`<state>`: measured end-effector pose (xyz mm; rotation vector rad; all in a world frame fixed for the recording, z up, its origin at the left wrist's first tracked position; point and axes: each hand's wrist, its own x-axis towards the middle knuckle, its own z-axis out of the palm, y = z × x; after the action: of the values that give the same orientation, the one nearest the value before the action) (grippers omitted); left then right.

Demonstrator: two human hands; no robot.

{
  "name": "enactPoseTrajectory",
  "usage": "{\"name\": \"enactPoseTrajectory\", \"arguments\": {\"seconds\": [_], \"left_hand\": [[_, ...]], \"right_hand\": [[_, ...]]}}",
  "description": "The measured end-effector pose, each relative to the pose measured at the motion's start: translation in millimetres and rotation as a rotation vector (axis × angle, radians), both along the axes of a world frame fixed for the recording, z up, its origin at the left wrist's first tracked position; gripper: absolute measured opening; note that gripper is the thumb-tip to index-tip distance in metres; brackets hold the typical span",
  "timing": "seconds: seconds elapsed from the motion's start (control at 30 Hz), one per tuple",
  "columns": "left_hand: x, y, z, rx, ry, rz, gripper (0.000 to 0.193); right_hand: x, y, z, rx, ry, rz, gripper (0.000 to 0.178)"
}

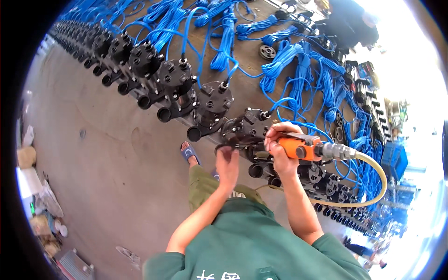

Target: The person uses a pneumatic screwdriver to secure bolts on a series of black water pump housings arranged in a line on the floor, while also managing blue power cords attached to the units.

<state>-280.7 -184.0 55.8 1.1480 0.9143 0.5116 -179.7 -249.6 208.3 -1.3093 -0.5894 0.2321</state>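
My right hand (283, 151) is wrapped round an orange air tool (295, 148), its metal hose fitting pointing right. The tool is held against or just over a black pump (249, 126) with a round flanged top; my fingers hide its working end, so I cannot tell whether it touches. My left hand (227, 164) is at the near side of that pump, by its outlet, fingertips toward the body. Motion smears its fingers, and any grip there cannot be made out. A pale yellow air hose (383, 182) loops from the tool, round to the right and back.
A long row of similar black pumps (212, 103) runs diagonally from far left to lower right. Behind it lie bundled blue cables (282, 65) on a brown surface. A blue crate (395, 158) stands at right; a person (350, 25) is at far right. My sandalled foot (190, 153) is near the row.
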Motion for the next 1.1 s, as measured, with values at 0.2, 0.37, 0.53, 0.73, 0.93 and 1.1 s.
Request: {"name": "enactPoseTrajectory", "arguments": {"seconds": [0.2,0.37,0.53,0.73,0.93,1.1], "left_hand": [[32.7,-6.3,-17.6,-1.237,-0.307,0.145,0.022],[27.5,-14.6,-25.5,-1.381,-0.434,0.174,0.023],[29.0,-20.0,-39.4,-1.403,-0.48,0.173,0.021],[30.3,-22.1,-49.3,-1.413,-0.482,0.126,0.018],[34.0,-24.2,-47.3,-1.36,-0.431,0.136,0.017],[34.7,-27.2,-56.3,-1.344,-0.403,0.157,0.018]], "right_hand": [[4.9,-4.7,1.4,-0.02,-0.059,-0.053,0.036],[2.3,2.7,9.9,0.011,-0.094,-0.032,0.039],[4.1,10.9,9.2,0.02,-0.112,-0.009,0.038],[0.6,13.4,10.1,0.031,-0.134,0.015,0.033],[-0.2,13.4,10.1,0.01,-0.137,0.002,0.031],[-1.0,13.5,12.3,0.036,-0.125,-0.011,0.03]]}}
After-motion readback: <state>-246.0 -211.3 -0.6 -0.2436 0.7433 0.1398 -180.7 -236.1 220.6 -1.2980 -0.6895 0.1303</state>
